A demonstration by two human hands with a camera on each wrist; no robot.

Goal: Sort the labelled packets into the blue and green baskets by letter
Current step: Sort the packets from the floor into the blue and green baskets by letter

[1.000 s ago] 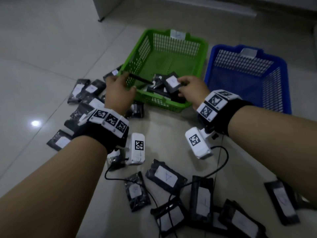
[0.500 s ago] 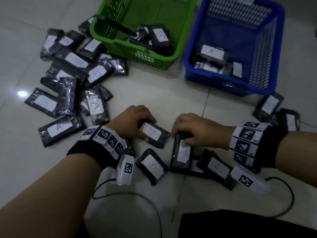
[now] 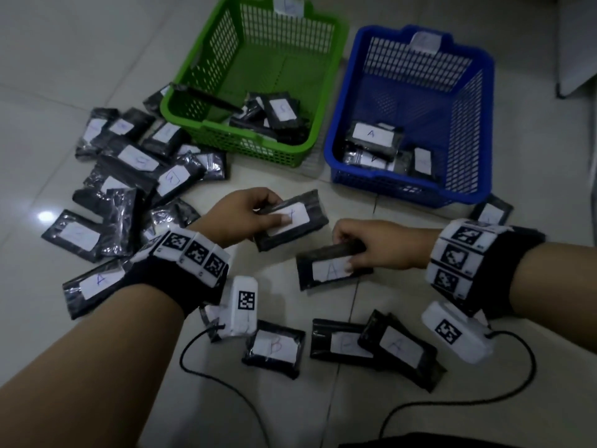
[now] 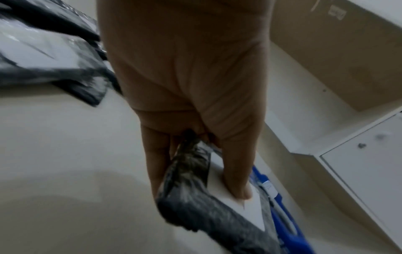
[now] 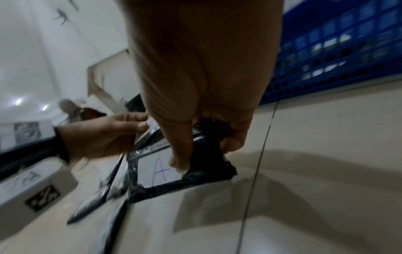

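Note:
My left hand (image 3: 258, 211) grips a black packet (image 3: 300, 221) with a white label, lifted off the floor; my thumb covers part of its letter. In the left wrist view the same packet (image 4: 195, 197) sits between thumb and fingers. My right hand (image 3: 365, 250) pinches a second packet (image 3: 326, 271) labelled A, also seen as the A packet (image 5: 156, 171) in the right wrist view. The green basket (image 3: 206, 59) stands at the back left, the blue basket (image 3: 484, 101) to its right. Both hold several packets.
A heap of black packets (image 3: 129, 176) lies on the tiled floor to the left. Three more packets (image 3: 274, 349) lie near me, one marked B, one marked A. Black cables (image 3: 420, 409) trail from the wrist cameras. A white cabinet (image 3: 575, 43) stands at the far right.
Both hands came back from the green basket, reached down to packets on the floor in front of me, and have now each lifted one.

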